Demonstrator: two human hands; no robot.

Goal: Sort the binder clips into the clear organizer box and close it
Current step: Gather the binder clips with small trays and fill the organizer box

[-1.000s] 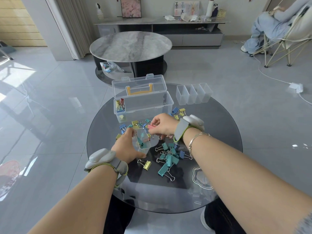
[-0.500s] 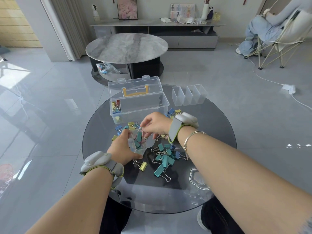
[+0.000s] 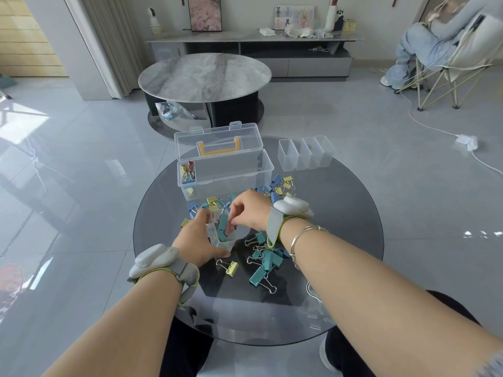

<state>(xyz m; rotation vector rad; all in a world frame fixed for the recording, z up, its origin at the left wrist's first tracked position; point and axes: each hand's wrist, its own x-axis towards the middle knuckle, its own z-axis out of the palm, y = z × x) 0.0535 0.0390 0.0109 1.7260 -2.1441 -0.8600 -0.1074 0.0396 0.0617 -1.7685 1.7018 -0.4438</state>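
Note:
My left hand (image 3: 196, 242) grips a small clear bin (image 3: 221, 235) that holds teal and pink clips, near the middle of the round glass table (image 3: 340, 254). My right hand (image 3: 251, 213) is over the bin's mouth, its fingertips pinched on a pink binder clip (image 3: 229, 227) inside it. The clear organizer box (image 3: 226, 174) stands open behind, its lid with a yellow handle tipped back. One bin of mixed clips (image 3: 187, 172) sits in its left end. Loose teal clips (image 3: 265, 263), a yellow clip (image 3: 230, 268) and blue and yellow clips (image 3: 280, 186) lie around my hands.
A row of several empty clear bins (image 3: 306, 153) stands at the table's back right. A marble coffee table (image 3: 204, 74) is beyond. A person sits in a folding chair (image 3: 446, 63) at the far right. A white cable and adapter (image 3: 466, 141) lie on the floor.
My right hand has lowered the pink clip from above the pile down into the small bin. The camera tilted slightly; my left hand keeps its grip on the bin.

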